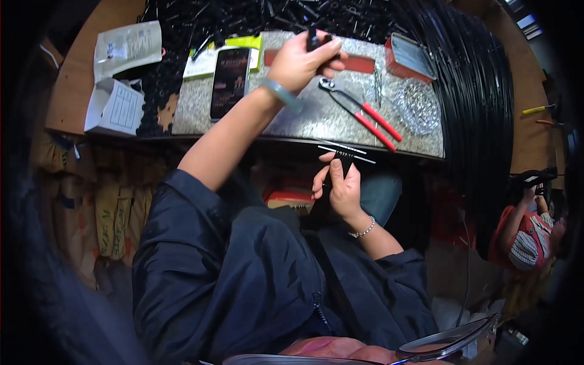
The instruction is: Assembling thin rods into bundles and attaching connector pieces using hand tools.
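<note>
My left hand [301, 64], a pale bangle at its wrist, is raised over the far part of a speckled grey work board [292, 125]. Its fingers are closed around small black pieces [313, 40] whose exact kind I cannot make out. Lower down, just off the board's near edge, my right hand [344, 193] pinches a flat black strip [344, 159] between thumb and fingers. Thin, bright, rod-like lines cross the strip's upper end. Red-handled pliers [368, 119] lie on the board between the hands and a clear dish of small shiny parts [418, 107].
A phone [229, 85] rests on the board's left part, beside a red-rimmed box [411, 58] farther right. Loose black pieces [243, 17] heap behind. Long black strands [471, 91] hang over the right side. A pouch [128, 50] and white carton [115, 108] stand left; another person [526, 234] sits right.
</note>
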### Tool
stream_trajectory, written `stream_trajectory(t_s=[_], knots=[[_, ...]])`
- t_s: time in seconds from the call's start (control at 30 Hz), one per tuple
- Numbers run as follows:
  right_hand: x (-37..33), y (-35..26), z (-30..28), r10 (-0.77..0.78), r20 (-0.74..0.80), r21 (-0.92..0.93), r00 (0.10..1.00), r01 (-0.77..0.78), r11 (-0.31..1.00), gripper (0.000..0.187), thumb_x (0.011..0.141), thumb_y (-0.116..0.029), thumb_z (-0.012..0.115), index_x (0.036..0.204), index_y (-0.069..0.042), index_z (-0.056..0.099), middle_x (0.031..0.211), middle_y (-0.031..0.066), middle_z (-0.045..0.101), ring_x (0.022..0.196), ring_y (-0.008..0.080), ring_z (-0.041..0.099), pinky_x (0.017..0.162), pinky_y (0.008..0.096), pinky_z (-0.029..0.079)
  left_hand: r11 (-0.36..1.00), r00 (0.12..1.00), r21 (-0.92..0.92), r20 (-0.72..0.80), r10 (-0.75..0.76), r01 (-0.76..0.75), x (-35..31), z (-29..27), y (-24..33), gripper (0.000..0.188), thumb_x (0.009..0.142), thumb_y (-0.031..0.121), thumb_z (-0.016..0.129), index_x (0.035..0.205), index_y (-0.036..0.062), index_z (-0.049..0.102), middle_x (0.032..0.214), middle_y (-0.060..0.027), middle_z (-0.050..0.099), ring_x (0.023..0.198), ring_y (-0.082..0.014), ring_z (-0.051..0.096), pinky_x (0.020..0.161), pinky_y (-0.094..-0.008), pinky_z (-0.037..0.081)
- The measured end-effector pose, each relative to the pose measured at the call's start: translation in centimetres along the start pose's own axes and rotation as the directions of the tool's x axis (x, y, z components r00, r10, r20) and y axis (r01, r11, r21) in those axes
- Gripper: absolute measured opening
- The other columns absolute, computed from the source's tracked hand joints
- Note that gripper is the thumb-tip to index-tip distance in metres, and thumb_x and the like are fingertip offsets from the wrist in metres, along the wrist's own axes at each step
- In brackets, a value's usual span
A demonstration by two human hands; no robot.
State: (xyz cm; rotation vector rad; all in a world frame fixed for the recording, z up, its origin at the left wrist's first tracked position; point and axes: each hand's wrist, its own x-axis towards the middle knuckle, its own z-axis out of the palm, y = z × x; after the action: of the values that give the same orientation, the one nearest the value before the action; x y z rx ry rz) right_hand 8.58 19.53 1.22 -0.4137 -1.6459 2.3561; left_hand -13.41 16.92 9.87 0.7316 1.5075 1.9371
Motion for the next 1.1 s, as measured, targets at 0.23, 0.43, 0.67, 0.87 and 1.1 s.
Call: stream_trajectory(t_s=[0.23, 0.43, 0.67, 0.87, 1.1], knots=[[-2.3, 0.1, 2.0, -0.029, 0.045, -0.064, 0.999, 0.031, 0.997, 0.030, 0.098, -0.036, 0.040, 0.096, -0.006, 0.038, 0.063, 0.0116, 0.058, 0.049, 0.0139, 0.056, 0.048, 0.0227, 0.046, 0.891, 0.949, -0.331, 0.065, -0.308, 0.312, -13.5, -4.2, -3.3, 0.024, 0.093, 0.023, 0.057, 0.102, 0.0008, 0.059, 0.090, -0.0049, 0.057, 0.072, -0.0073, 0.050, 0.059, -0.0198, 0.043], [-3.3, 0.5, 3.2, -0.029, 0.104, -0.063, 0.994, 0.036, 0.997, 0.032, 0.098, -0.036, 0.041, 0.099, -0.005, 0.037, 0.062, 0.0111, 0.058, 0.047, 0.0131, 0.055, 0.045, 0.0217, 0.045, 0.809, 0.941, -0.480, 0.176, -0.289, 0.339, -17.5, -4.1, -3.7, 0.028, 0.091, 0.027, 0.059, 0.103, 0.0013, 0.059, 0.096, -0.0076, 0.059, 0.075, -0.0091, 0.053, 0.060, -0.0207, 0.044], [-3.2, 0.5, 3.5, 0.029, 0.140, -0.022, 0.990, -0.026, 0.999, 0.033, 0.097, -0.037, 0.044, 0.098, -0.004, 0.041, 0.061, 0.0111, 0.058, 0.045, 0.0132, 0.054, 0.043, 0.0218, 0.044, 0.735, 0.932, -0.574, 0.249, -0.264, 0.361, -17.7, -3.6, -4.4, 0.034, 0.089, 0.027, 0.061, 0.109, -0.0005, 0.057, 0.096, -0.0077, 0.057, 0.075, -0.0105, 0.052, 0.059, -0.0228, 0.044], [-3.2, 0.5, 3.4, 0.032, 0.158, 0.009, 0.987, -0.034, 0.999, 0.032, 0.097, -0.036, 0.045, 0.097, -0.004, 0.042, 0.062, 0.0122, 0.059, 0.046, 0.0139, 0.055, 0.044, 0.0225, 0.045, 0.694, 0.947, -0.646, 0.180, -0.265, 0.317, -17.3, -3.3, -5.2, 0.020, 0.088, 0.022, 0.064, 0.094, 0.0034, 0.059, 0.090, -0.0059, 0.060, 0.070, -0.0075, 0.053, 0.055, -0.0188, 0.043], [-3.0, 0.6, 3.6, 0.042, 0.209, 0.059, 0.977, -0.056, 0.997, 0.034, 0.096, -0.035, 0.046, 0.103, -0.001, 0.045, 0.065, 0.0122, 0.060, 0.049, 0.0142, 0.057, 0.047, 0.0237, 0.048, 0.819, 0.946, -0.475, 0.145, -0.289, 0.323, -16.8, -2.3, -4.2, 0.029, 0.089, 0.023, 0.063, 0.102, -0.0028, 0.059, 0.092, -0.0100, 0.063, 0.065, -0.0057, 0.052, 0.052, -0.0161, 0.043]])
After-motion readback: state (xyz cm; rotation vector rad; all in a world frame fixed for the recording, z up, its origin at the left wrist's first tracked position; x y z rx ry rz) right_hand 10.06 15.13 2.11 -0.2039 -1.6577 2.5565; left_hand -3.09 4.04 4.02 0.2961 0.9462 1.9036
